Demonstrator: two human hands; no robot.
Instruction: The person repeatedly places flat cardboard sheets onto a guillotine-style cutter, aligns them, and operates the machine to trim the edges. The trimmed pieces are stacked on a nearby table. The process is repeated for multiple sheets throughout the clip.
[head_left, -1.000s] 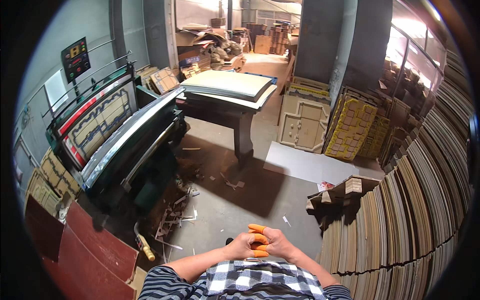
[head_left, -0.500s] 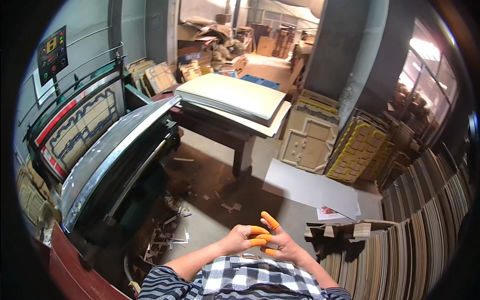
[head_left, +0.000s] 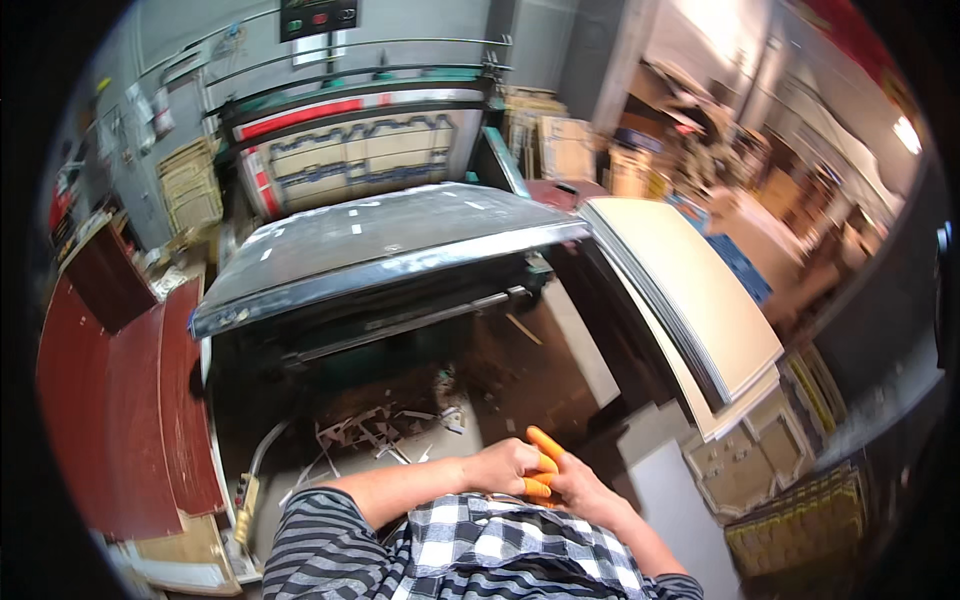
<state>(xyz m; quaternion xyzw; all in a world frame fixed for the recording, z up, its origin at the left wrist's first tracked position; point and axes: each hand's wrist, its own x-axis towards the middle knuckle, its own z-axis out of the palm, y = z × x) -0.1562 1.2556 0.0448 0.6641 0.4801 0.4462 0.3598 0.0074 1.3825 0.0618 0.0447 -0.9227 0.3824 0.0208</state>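
In front of my checkered apron (head_left: 480, 535), my two hands are touching. My left hand (head_left: 497, 466) is closed, its orange-covered fingertips pressed against the fingers of my right hand (head_left: 583, 487); whatever lies between them is hidden. An orange finger cot (head_left: 545, 442) covers the outstretched index finger of my right hand, while its other fingers are partly hidden behind the left. Beyond them stands a large machine with a worn metal bed (head_left: 390, 235) and an upright cutting die board (head_left: 365, 155) behind it.
Pale sheets (head_left: 690, 270) are stacked on the right of the machine. Paper scraps (head_left: 380, 430) litter the floor below it. A dark red board surface (head_left: 110, 400) lies at left, near a yellow control pendant (head_left: 246, 505). Die boards (head_left: 760, 455) lean at right, with a blue pallet (head_left: 735, 262) beyond.
My view has swung left, bringing the machine to the middle. My hands have drawn closer together; the right fingers, spread before, now overlap more with the left.
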